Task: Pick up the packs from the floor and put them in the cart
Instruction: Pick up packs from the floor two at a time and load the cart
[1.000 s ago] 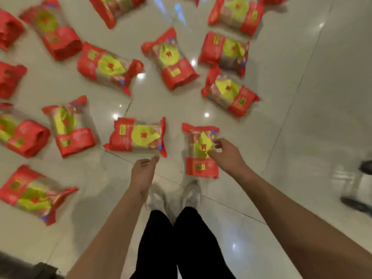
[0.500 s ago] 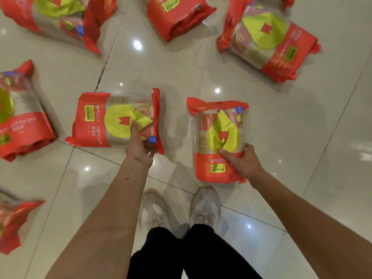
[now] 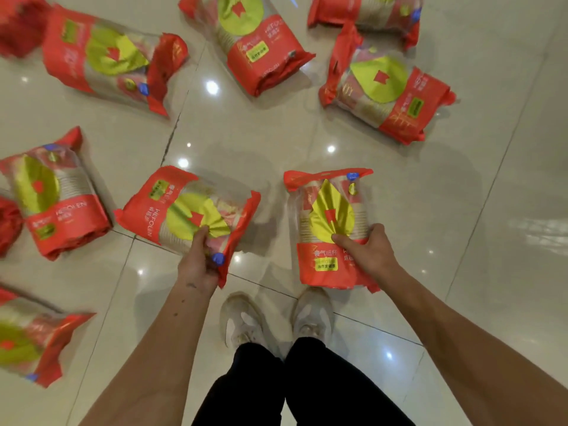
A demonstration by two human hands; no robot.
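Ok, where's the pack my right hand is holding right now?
In the head view, the pack of paper cups sits right of centre, gripped by the right hand just ahead of the right shoe, beside the pack in the left hand.

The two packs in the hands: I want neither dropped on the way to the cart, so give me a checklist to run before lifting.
1. Left hand grips the left pack at its near corner: ok.
2. Right hand grips the right pack at its side: ok.
3. Packs apart from each other: ok.
4. Shoes apart from both packs: ok.
5. Grip firm enough to carry by an edge: cannot tell.
6. Cart within reach: cannot tell, none in view.
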